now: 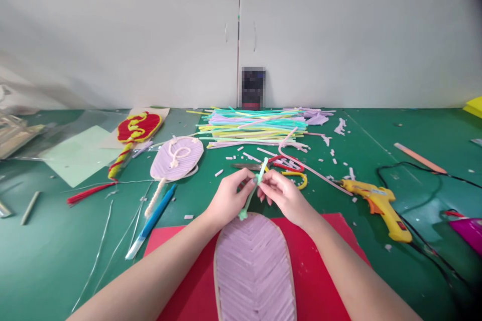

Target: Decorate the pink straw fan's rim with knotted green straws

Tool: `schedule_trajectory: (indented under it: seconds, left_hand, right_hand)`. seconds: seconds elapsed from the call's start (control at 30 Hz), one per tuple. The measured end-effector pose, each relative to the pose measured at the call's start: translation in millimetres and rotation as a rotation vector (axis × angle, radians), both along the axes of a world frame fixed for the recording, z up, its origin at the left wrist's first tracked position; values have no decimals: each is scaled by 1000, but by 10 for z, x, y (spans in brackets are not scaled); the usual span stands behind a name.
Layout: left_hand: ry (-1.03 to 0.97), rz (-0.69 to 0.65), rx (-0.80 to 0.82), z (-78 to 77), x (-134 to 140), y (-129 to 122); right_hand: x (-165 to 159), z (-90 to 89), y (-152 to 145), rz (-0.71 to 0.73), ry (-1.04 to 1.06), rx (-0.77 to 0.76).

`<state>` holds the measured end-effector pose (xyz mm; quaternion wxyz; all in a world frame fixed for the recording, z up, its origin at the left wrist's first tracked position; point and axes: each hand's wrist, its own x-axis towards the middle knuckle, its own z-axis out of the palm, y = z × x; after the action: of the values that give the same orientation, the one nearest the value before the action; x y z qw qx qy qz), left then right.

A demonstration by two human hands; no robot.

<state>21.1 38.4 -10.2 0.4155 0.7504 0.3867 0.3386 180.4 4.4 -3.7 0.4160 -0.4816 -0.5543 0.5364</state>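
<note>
My left hand [234, 193] and my right hand [283, 193] meet above the far end of a lilac oval panel. Between them a light green pipe cleaner [246, 205] is pinched by the fingertips of both. Its upper end sticks up above the fingers, and its lower end looks curled or bunched near the panel's tip. The lilac panel [256, 266], striped in a leaf-like pattern with a pale rim, lies on a red sheet [320, 281]. Just beyond my hands lie scissors [295, 175] with red and yellow handles, partly hidden.
A bundle of pastel pipe cleaners [256, 128] lies at the back, with scraps scattered around. At right rests a yellow glue gun [380, 205] with a black cord. To the left are a lilac fan [178, 158], a red-and-yellow fan [140, 128] and a blue pen-like tool [154, 218].
</note>
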Motion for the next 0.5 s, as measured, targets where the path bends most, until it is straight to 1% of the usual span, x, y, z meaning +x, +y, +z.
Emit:
schedule_trajectory:
  seconds: [0.23,0.43,0.5]
  left_hand:
    - [108,-29,133,-31,-34,40]
    - [138,-80,162,-29,-50,51]
    - [174,-105,197,-26,-56,52]
  right_hand:
    - [36,16,14,8,-18,-5]
    - [61,29,17,25,-18,-49]
    - [72,26,23,15,-4,-53]
